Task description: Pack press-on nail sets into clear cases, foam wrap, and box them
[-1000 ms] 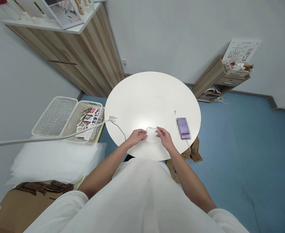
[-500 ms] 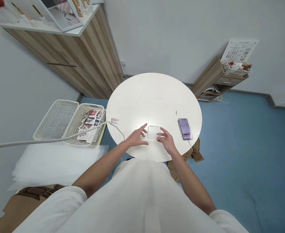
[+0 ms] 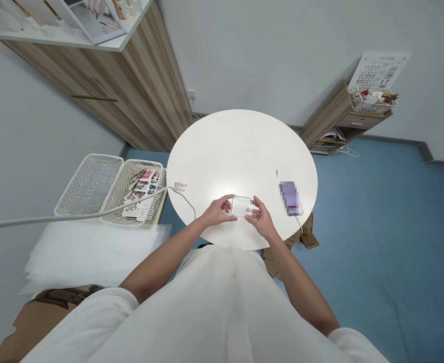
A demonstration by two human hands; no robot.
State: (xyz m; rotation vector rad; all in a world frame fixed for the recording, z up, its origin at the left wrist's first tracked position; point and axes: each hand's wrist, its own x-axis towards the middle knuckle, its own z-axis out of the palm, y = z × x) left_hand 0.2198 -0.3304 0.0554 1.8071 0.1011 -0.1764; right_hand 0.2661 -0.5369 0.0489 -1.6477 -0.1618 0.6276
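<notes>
A small clear plastic box (image 3: pixel 241 206) with rounded corners is between my hands, near the front of the round white table (image 3: pixel 244 141). My left hand (image 3: pixel 218 210) grips its left side, with the fingertips at the upper left corner and the thumb at the lower left. On the opposite side, my right hand (image 3: pixel 262 219) has its fingers and thumb at the box's right edge. The contents, if any, cannot be made out through the clear walls. Whether the box touches the tabletop is not clear.
A purple pixelated phone-like object (image 3: pixel 290 198) lies on the right of the table, with a cable. Small pinkish pieces (image 3: pixel 180 186) lie at the left edge. A white cable (image 3: pixel 131 205) crosses from the left. Beside the table stands a white basket (image 3: pixel 112 209) of printed cards.
My left hand has moved right and closed on the box's left side. The right hand stays at the right edge, its grip slightly shifted. The whole view has shifted slightly.
</notes>
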